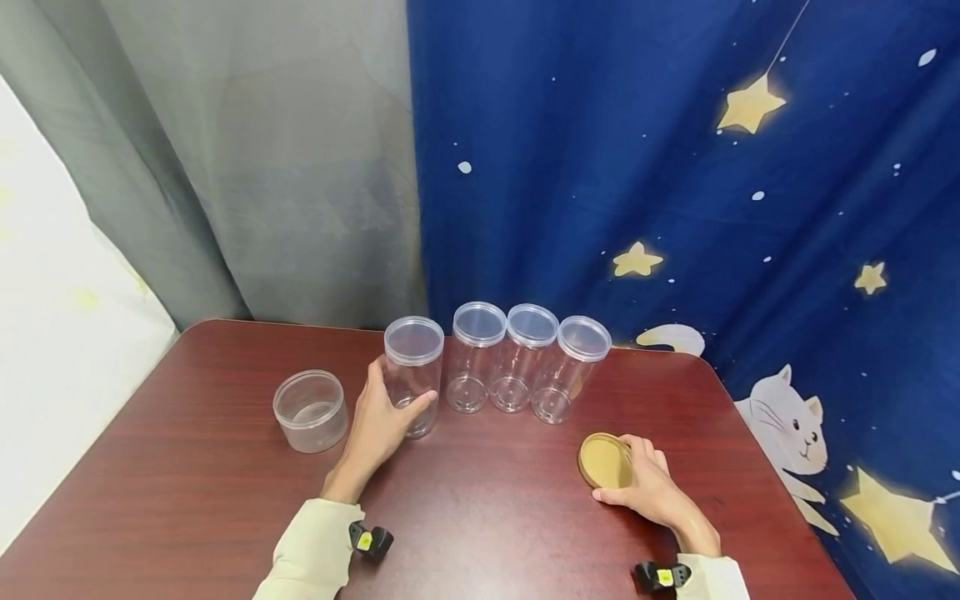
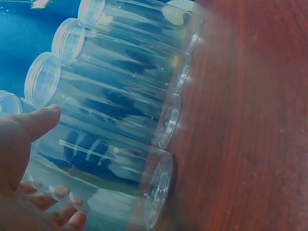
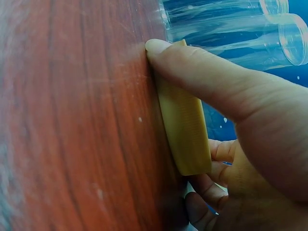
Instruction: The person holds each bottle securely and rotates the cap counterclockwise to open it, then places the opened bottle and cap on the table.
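My left hand (image 1: 380,423) holds a tall clear plastic jar (image 1: 415,375) upright on the table, thumb on the near side and fingers round the other. In the left wrist view the fingers (image 2: 53,197) show beside and through the clear wall of the jar (image 2: 110,168). My right hand (image 1: 651,483) grips a round gold lid (image 1: 606,462) by its rim, low at the table. The right wrist view shows the thumb (image 3: 192,67) at one edge of the lid (image 3: 185,130), with the fingers at its other edge, partly hidden.
Right of the held jar, three similar clear jars (image 1: 512,358) stand in a row near the back edge. A short, wide clear tub (image 1: 311,417) stands left of my left hand. The table (image 1: 480,517) is reddish-brown wood; grey and blue curtains (image 1: 540,167) hang behind it.
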A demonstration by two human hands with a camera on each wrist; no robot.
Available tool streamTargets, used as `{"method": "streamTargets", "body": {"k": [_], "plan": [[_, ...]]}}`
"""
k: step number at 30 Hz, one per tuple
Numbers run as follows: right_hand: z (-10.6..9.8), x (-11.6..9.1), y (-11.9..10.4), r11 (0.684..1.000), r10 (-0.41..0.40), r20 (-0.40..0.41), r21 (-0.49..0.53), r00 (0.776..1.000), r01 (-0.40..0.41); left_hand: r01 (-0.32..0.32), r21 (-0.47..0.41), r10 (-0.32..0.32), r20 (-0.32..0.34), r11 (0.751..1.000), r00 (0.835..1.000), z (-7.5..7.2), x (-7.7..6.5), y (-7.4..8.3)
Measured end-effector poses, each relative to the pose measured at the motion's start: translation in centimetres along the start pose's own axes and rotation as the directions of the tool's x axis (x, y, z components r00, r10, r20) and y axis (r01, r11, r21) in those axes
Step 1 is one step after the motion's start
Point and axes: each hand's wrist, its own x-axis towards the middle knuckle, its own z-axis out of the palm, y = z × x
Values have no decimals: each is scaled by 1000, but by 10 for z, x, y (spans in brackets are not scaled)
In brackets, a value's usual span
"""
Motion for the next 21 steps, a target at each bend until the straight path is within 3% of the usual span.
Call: {"method": "streamTargets", "body": {"k": [21], "plan": [[2, -2, 0, 1000, -2, -11, 16, 1000, 3, -15, -16, 15, -14, 1000, 1000, -5, -14, -5]]}}
